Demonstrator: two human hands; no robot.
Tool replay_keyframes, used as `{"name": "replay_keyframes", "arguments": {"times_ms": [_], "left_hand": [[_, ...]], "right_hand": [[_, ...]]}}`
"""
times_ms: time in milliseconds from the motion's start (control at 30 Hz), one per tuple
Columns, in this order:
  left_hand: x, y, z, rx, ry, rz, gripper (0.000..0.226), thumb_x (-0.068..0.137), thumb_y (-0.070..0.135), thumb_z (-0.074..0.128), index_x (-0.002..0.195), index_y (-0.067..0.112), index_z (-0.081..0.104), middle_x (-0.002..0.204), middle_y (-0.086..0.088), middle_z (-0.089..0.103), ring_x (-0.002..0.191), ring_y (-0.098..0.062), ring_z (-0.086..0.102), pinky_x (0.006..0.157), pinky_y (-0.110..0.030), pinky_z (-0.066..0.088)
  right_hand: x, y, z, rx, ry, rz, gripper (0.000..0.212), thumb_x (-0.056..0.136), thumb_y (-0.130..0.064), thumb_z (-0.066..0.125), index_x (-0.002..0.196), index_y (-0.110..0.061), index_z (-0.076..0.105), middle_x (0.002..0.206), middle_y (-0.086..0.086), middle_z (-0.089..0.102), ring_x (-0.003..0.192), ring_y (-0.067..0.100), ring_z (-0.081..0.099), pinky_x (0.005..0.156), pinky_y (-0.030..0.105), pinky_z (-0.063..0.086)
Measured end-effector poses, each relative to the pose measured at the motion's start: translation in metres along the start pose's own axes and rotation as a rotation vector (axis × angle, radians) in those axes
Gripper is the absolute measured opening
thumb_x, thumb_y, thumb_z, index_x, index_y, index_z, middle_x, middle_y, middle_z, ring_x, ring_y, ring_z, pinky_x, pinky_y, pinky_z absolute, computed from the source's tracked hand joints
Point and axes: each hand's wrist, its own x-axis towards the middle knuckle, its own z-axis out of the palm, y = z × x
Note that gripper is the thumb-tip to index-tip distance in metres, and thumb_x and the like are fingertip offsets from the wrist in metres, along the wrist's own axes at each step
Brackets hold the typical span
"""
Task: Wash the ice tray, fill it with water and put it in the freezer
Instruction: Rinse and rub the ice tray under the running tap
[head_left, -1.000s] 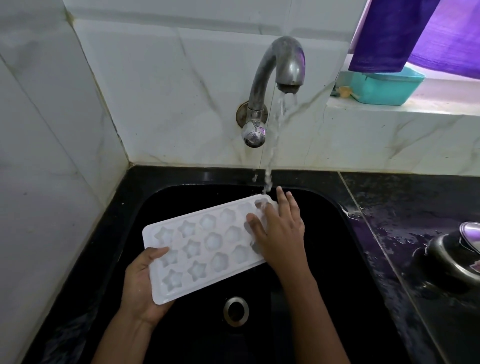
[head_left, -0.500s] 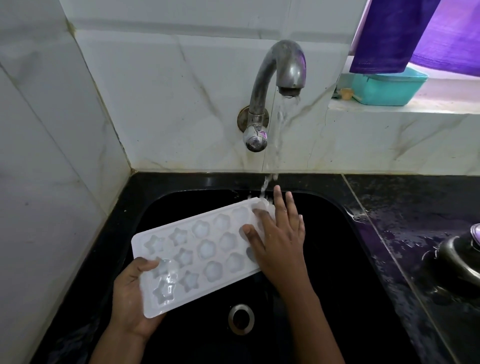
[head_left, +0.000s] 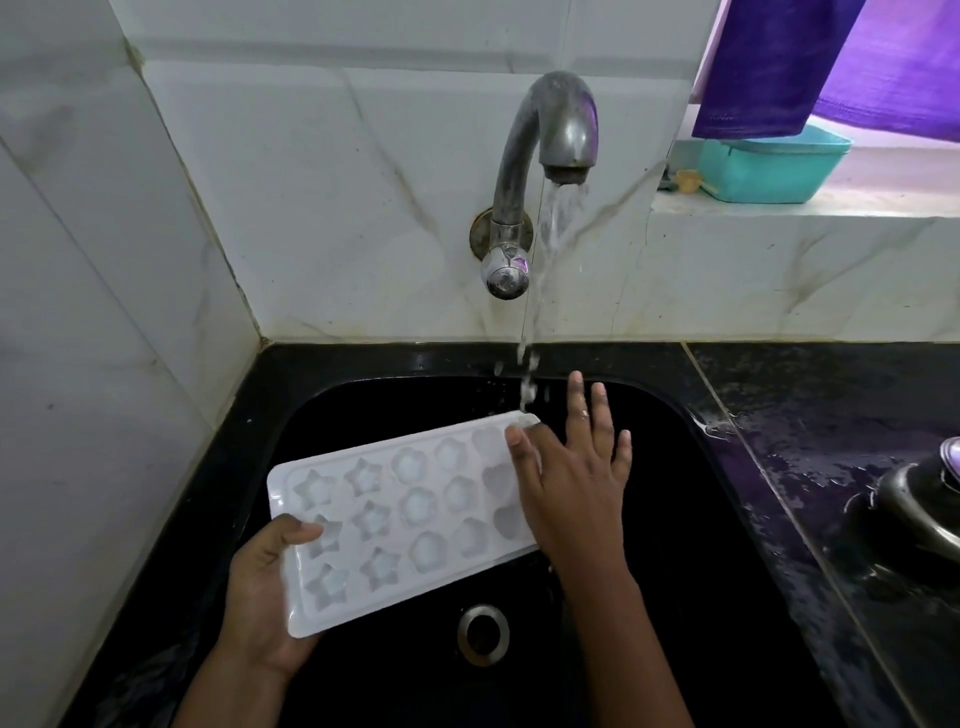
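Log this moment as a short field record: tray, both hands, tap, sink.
ice tray: white, star and flower moulds, held over the sink
left hand: grips the tray's near-left corner, thumb on top
right hand: fingers straight, laid over the tray's right end
tap: running; stream hits the tray's far right corner
sink: black, drain visible below the tray

Left hand (head_left: 260, 597) grips ice tray (head_left: 400, 519) under tap (head_left: 550, 135); right hand (head_left: 576, 478) flat on it.
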Motion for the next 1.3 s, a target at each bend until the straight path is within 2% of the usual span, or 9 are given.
{"name": "replay_keyframes", "arguments": {"times_ms": [167,400,500,600,733,833,967,1167,1300], "left_hand": [[0.000,0.001,-0.002,-0.022,0.010,0.009,0.031,0.051,0.016,0.058,0.074,0.012,0.079,0.084,-0.014,0.071,0.068,-0.031,0.071,0.058,-0.045,0.059],[0.001,0.000,0.000,-0.030,-0.028,-0.033,0.063,0.017,0.019,0.081,0.079,0.010,0.079,0.086,-0.016,0.072,0.072,-0.033,0.071,0.060,-0.047,0.058],[0.001,0.000,-0.001,-0.048,-0.017,-0.002,0.030,0.048,0.018,0.066,0.074,0.011,0.079,0.082,-0.014,0.071,0.068,-0.031,0.071,0.059,-0.045,0.058],[0.000,0.000,-0.003,-0.058,0.024,0.041,0.032,0.066,0.013,0.046,0.067,0.013,0.078,0.075,-0.012,0.071,0.063,-0.029,0.070,0.054,-0.042,0.058],[-0.002,-0.001,0.006,-0.001,-0.030,0.005,0.040,0.037,0.021,0.075,0.076,0.013,0.079,0.083,-0.014,0.072,0.069,-0.032,0.071,0.056,-0.045,0.058],[-0.002,-0.001,0.005,-0.041,-0.003,0.027,0.026,0.050,0.017,0.063,0.071,0.013,0.078,0.077,-0.012,0.072,0.064,-0.029,0.071,0.052,-0.042,0.057],[-0.002,0.003,0.002,-0.034,-0.032,0.049,0.067,0.012,0.021,0.082,0.078,0.013,0.079,0.084,-0.013,0.072,0.069,-0.031,0.072,0.053,-0.044,0.057],[-0.001,-0.001,0.003,-0.022,-0.032,0.046,0.038,0.042,0.019,0.067,0.078,0.014,0.079,0.084,-0.013,0.072,0.070,-0.031,0.072,0.054,-0.044,0.058],[-0.001,-0.001,-0.001,-0.020,-0.042,0.063,0.066,0.016,0.023,0.080,0.082,0.013,0.079,0.089,-0.015,0.073,0.072,-0.032,0.072,0.055,-0.044,0.058]], "right_hand": [[-0.002,-0.011,0.005,0.045,-0.007,-0.084,0.066,0.089,-0.062,0.018,0.117,-0.023,0.064,0.159,0.000,0.009,0.145,0.013,-0.004,0.113,0.046,0.003],[-0.003,-0.003,0.005,-0.003,0.037,-0.017,0.061,0.091,-0.061,0.018,0.111,-0.026,0.064,0.160,0.001,0.006,0.146,0.015,-0.003,0.113,0.049,0.004],[-0.004,-0.011,0.006,0.042,-0.051,-0.067,0.075,0.087,-0.067,0.011,0.129,-0.023,0.055,0.159,-0.005,-0.004,0.143,0.008,-0.016,0.114,0.042,-0.006],[-0.001,0.000,0.003,0.063,-0.023,-0.124,0.070,0.090,-0.067,0.012,0.117,-0.028,0.062,0.158,-0.007,0.003,0.144,0.006,-0.012,0.113,0.039,-0.004],[-0.002,0.004,0.000,0.027,-0.018,-0.036,0.063,0.089,-0.063,0.015,0.112,-0.028,0.062,0.158,-0.004,-0.005,0.143,0.008,-0.016,0.113,0.042,-0.006],[-0.003,-0.007,0.000,0.020,-0.090,-0.085,0.073,0.086,-0.065,0.012,0.134,-0.026,0.050,0.159,-0.005,-0.010,0.143,0.009,-0.020,0.114,0.040,-0.009],[0.000,0.006,-0.004,0.049,-0.111,-0.108,0.068,0.087,-0.066,0.009,0.121,-0.034,0.058,0.156,-0.012,-0.010,0.139,0.002,-0.025,0.111,0.032,-0.015],[-0.004,-0.004,0.000,0.063,-0.090,-0.093,0.073,0.086,-0.068,0.014,0.131,-0.026,0.052,0.157,-0.008,-0.013,0.142,0.007,-0.022,0.114,0.040,-0.009],[-0.001,0.009,-0.003,0.062,-0.078,-0.116,0.073,0.087,-0.071,0.006,0.123,-0.034,0.058,0.157,-0.012,-0.008,0.142,0.004,-0.021,0.113,0.035,-0.011]]}}
